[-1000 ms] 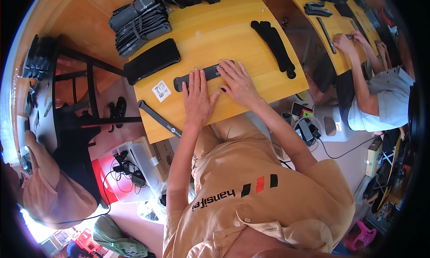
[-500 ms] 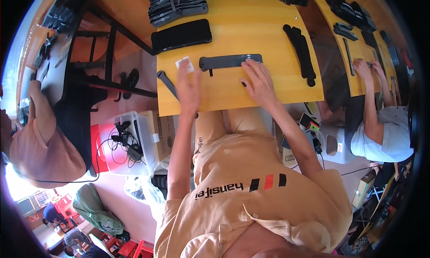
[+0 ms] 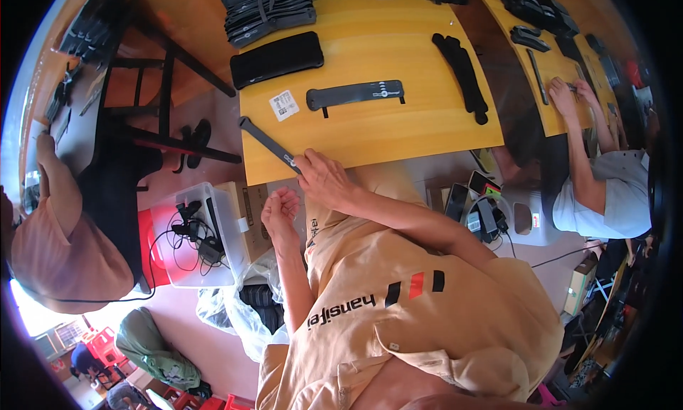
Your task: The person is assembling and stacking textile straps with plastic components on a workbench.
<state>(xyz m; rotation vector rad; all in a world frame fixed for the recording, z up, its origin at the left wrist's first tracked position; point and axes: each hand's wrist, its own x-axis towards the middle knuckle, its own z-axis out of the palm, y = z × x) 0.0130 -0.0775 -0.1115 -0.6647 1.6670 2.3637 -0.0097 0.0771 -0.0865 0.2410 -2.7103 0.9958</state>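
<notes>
A narrow dark grey strap lies slantwise at the table's near left corner. My right hand reaches across to the left, its fingers closed on the strap's near end. Just off the table edge, my left hand is turned partly palm up with curled fingers; whatever they may hold is hidden. A wider grey band with pale printing lies flat mid-table, two short black tabs showing under its near edge. Left of it is a white printed label.
A black padded pouch and a strapped stack of dark pouches occupy the far left. Black straps lie on the right. A clear bin of cables stands left below the table. People work on both sides.
My right hand has left the wide band and crossed left to the narrow strap. My left hand has drawn back from the label to below the table edge. The view has shifted slightly.
</notes>
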